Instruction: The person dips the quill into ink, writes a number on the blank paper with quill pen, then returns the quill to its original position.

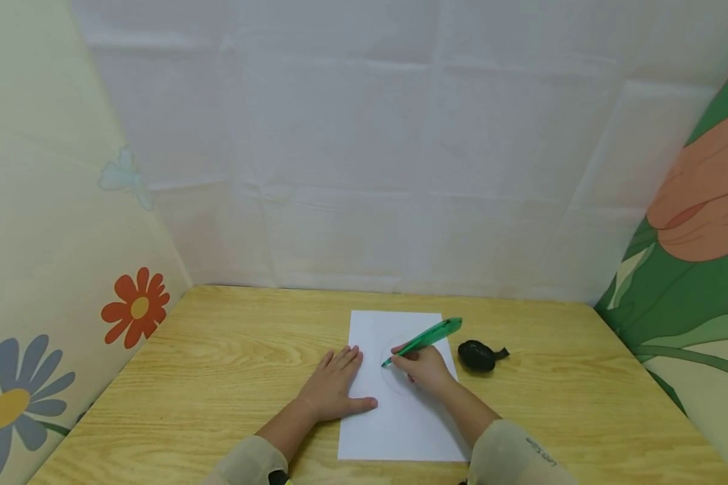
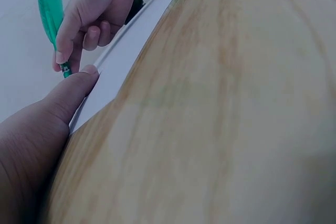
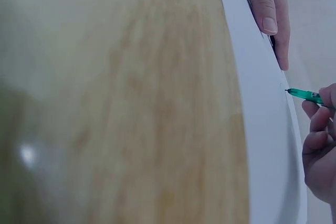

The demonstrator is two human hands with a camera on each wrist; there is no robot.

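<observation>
A white sheet of paper (image 1: 394, 431) lies on the wooden table, with a faint curved line on it around the pen's tip. My right hand (image 1: 427, 370) pinches a green pen (image 1: 433, 333) whose top is wide and feather-shaped; its tip is at the paper. The same pen (image 3: 302, 94) shows at the edge of the right wrist view, point towards the sheet. My left hand (image 1: 335, 391) rests flat on the paper's left edge, fingers straight and thumb spread to the side. In the left wrist view the left thumb (image 2: 73, 95) lies along the sheet.
A black rounded object with a short tail-like end (image 1: 477, 356) sits on the table (image 1: 230, 350) just right of the paper. A white cloth backdrop (image 1: 352, 148) hangs behind the table, and flower-printed panels (image 1: 704, 202) stand at both sides.
</observation>
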